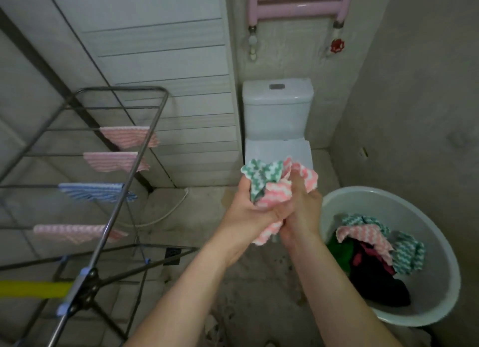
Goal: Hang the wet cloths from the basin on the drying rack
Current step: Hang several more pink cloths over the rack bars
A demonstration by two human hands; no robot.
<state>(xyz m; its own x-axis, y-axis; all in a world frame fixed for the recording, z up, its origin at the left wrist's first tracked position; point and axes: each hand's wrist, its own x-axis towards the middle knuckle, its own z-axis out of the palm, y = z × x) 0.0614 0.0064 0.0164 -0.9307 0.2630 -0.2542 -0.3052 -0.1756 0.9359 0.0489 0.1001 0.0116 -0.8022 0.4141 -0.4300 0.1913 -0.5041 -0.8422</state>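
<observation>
The left hand (246, 206) and right hand (303, 206) each close their grip round a wadded bundle of cloths (269, 191) held just left of the basin (427, 217), likely wringing or separating them; next, one must be spread over a free rail of the drying rack (121, 88) farther left.

Home bathroom: a toilet (277, 113) is standing against the far wall (285, 48), a pink towel radiator (298, 2) is hanging above it.

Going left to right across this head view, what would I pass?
Rack → left hand → right hand, both gripping bunched cloths → basin.
</observation>
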